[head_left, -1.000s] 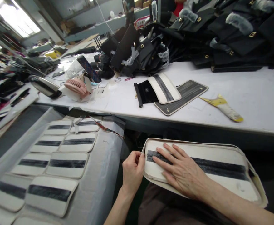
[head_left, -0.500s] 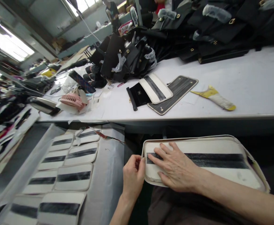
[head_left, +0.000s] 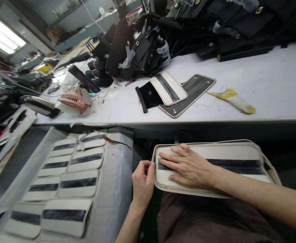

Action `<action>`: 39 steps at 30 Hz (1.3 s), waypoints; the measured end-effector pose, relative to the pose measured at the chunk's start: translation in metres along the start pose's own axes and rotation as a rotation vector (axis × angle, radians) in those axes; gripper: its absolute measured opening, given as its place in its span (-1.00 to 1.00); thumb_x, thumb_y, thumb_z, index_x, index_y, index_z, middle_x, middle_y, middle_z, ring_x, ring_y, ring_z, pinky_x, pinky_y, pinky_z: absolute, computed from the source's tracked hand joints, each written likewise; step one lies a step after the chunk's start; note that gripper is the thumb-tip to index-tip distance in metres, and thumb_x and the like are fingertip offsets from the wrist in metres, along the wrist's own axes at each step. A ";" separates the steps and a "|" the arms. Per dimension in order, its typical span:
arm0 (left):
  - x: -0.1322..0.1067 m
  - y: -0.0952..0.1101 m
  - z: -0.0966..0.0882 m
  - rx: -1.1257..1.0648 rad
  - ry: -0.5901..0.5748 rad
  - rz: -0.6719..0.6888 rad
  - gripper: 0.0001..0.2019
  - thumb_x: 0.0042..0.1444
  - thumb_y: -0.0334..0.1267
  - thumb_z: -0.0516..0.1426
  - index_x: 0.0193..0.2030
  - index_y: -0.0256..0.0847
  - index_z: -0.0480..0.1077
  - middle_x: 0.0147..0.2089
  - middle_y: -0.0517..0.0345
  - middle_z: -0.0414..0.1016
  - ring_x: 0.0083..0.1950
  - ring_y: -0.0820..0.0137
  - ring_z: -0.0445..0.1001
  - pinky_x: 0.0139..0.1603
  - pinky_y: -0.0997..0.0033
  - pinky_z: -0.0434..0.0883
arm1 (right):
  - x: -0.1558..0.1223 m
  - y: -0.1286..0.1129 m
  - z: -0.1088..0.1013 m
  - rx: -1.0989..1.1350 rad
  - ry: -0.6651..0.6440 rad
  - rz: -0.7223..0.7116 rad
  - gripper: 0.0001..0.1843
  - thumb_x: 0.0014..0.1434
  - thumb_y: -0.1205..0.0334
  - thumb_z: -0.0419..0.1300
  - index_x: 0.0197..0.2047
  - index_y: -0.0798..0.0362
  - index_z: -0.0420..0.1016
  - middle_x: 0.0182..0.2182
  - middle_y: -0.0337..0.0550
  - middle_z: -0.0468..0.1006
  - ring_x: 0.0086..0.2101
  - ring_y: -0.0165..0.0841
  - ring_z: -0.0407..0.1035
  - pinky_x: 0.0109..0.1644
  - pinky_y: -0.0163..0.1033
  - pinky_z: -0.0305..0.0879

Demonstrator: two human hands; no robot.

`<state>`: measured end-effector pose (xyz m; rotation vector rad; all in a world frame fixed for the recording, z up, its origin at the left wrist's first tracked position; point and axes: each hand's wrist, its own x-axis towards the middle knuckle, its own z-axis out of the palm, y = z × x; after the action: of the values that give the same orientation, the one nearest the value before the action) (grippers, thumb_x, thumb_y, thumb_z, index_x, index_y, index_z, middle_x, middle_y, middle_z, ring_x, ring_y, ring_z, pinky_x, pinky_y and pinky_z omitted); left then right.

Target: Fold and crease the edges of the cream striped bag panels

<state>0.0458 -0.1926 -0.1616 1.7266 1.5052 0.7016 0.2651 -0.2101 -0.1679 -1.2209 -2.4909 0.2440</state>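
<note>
A cream panel with a black stripe (head_left: pixel 239 158) lies across my lap, just below the table edge. My right hand (head_left: pixel 188 167) rests flat on its left part, fingers stretched out and pressing down. My left hand (head_left: pixel 143 180) is curled at the panel's left edge, thumb and fingers pinching the rim.
Several matching striped panels (head_left: pixel 78 183) lie in rows on a low grey surface to my left. On the white table (head_left: pixel 264 84) are another striped panel (head_left: pixel 168 87), a dark grey panel (head_left: pixel 190 94), a black pouch (head_left: pixel 149 96), a yellow-tipped tube (head_left: pixel 235 101), a pink fan (head_left: pixel 72 99) and piled black bags (head_left: pixel 213 30).
The view has tilted and the panel now sits flatter and higher in frame. My right hand slid slightly left on it. My left hand keeps its pinch on the edge.
</note>
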 end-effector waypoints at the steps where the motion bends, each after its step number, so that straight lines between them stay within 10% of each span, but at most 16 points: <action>1: -0.001 0.000 0.001 0.003 0.008 -0.001 -0.79 0.27 -0.09 0.08 -0.25 -0.19 0.38 -0.39 0.17 0.47 -0.38 0.39 0.44 -0.34 0.45 0.34 | 0.000 -0.001 0.001 0.006 0.000 0.007 -0.38 0.26 -0.05 0.11 0.31 0.02 0.24 0.28 -0.11 0.29 0.10 -0.05 0.17 0.14 0.10 -0.04; 39: -0.004 0.016 -0.003 0.662 -0.272 0.496 -0.84 0.28 -0.38 -0.02 -0.27 -0.17 0.35 -0.29 0.05 0.39 -0.28 0.30 0.40 -0.27 0.37 0.29 | -0.003 -0.003 -0.001 0.050 0.046 0.031 -0.45 0.21 -0.07 0.14 0.19 0.01 0.33 0.26 -0.15 0.33 0.09 -0.06 0.20 0.12 0.11 -0.02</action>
<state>0.0525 -0.1970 -0.1464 2.6253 1.1902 0.1704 0.2643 -0.2143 -0.1670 -1.2316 -2.4144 0.2813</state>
